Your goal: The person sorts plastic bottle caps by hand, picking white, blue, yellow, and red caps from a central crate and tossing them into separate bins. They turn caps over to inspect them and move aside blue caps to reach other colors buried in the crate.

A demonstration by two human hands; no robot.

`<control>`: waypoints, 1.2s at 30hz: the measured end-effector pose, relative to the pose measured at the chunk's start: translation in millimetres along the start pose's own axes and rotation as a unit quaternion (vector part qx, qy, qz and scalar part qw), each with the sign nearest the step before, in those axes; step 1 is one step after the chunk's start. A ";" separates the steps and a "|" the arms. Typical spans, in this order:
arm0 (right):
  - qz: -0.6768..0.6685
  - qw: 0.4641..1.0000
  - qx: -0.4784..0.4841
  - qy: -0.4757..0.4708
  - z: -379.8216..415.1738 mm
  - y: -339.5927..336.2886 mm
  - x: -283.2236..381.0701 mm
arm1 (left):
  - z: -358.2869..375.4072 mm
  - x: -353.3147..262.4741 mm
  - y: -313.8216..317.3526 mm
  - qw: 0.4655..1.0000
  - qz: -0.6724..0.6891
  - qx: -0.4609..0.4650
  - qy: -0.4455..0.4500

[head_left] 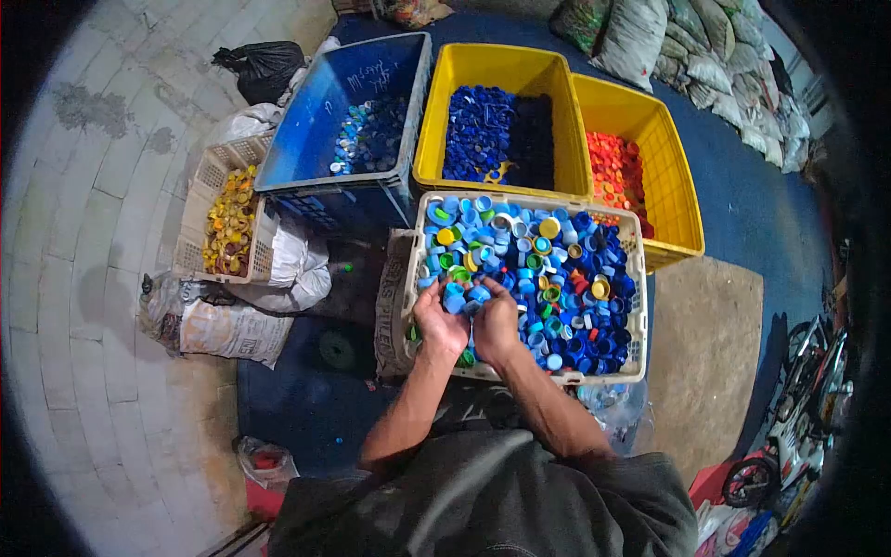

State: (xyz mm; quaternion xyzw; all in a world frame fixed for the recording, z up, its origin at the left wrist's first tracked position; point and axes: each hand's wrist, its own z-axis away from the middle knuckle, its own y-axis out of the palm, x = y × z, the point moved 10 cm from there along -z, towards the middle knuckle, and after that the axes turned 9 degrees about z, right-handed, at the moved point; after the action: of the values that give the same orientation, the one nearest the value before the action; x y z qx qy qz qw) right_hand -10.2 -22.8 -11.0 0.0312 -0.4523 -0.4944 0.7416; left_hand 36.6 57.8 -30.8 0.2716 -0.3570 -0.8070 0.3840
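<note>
In front of me is a shallow cream plastic tray (640, 306) full of loose bottle caps, mostly light blue and dark blue, mixed with green, yellow, white and a few red ones. My left hand (440, 325) is cupped palm up at the tray's left part, its fingers curled around several light blue bottle caps (454, 299). Close against it, my right hand (497, 325) is curled in from the other side, holding the same small heap. The right fingertips are partly hidden among the caps.
Behind the tray stand a blue bin (306, 121) with mixed caps, a yellow crate (501, 60) with dark blue caps and another yellow crate (673, 158) with red-orange caps. Left is a cream basket (195, 223) of yellow caps. Sacks (631, 42) lie behind; a motorcycle (794, 446) stands right.
</note>
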 end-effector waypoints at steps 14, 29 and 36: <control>0.002 0.977 0.130 -0.168 -61.1 142.8 104.2 | -22.6 -188.9 148.9 0.978 -0.052 0.148 0.140; 0.422 0.879 -0.072 -0.208 -0.7 -108.0 71.2 | -0.1 -122.7 9.1 0.729 -0.610 0.057 0.307; 0.743 0.572 0.050 -0.344 8.4 -23.3 61.3 | 28.6 -85.7 51.9 0.567 -0.722 0.151 0.366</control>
State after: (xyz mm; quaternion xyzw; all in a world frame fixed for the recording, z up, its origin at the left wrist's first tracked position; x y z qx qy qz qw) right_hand -26.4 -78.0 21.7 -0.4508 -0.5617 0.2802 0.6347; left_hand 86.1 114.6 41.1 0.7649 0.0127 -0.5821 -0.2756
